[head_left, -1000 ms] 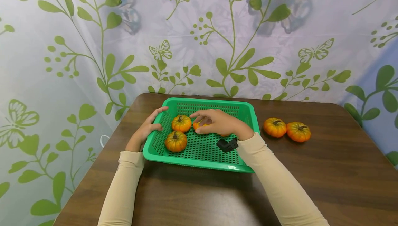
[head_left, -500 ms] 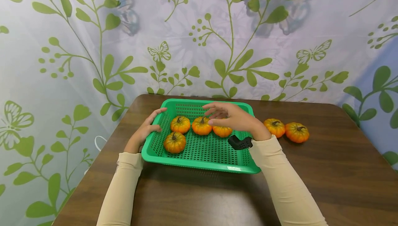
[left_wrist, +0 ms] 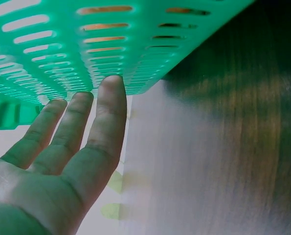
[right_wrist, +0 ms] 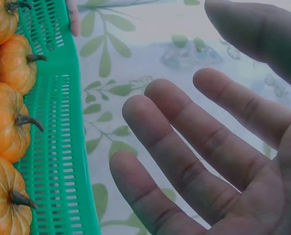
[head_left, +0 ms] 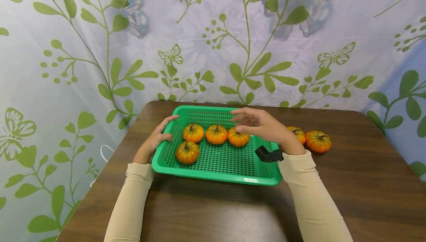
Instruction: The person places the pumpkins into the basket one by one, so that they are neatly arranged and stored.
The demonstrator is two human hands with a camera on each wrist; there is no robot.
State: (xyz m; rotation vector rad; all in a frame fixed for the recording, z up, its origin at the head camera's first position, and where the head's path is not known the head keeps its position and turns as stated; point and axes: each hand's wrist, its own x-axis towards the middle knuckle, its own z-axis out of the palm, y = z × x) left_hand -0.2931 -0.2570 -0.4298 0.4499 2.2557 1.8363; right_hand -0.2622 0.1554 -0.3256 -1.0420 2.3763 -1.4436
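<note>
A green plastic basket point(head_left: 213, 175) with slotted walls stands on the table, holding several small orange pumpkins. My left hand point(head_left: 154, 138) grips its left rim, thumb over the edge. In the left wrist view, the fingers point(left_wrist: 111, 112) of that hand lie against the outside of the slotted wall. Over the basket's right side is my right hand point(head_left: 263, 125), fingers spread and holding nothing. It is closest to the rightmost pumpkin in the basket point(head_left: 238, 138), partly covering it from the head view. Palm and fingers of the right hand show free of contact in the right wrist view.
Two more pumpkins lie on the brown wooden table point(head_left: 359, 182) right of the basket; the right hand partly hides the nearer pumpkin point(head_left: 298, 134), while the farther pumpkin point(head_left: 318, 141) shows fully. A leaf-patterned curtain point(head_left: 213, 42) hangs behind the table. A white cable point(head_left: 103, 155) shows at the left edge.
My right hand has drawn back up and to the right, from over the middle pumpkins to the basket's right side, uncovering the pumpkins inside. The left hand stays on the rim.
</note>
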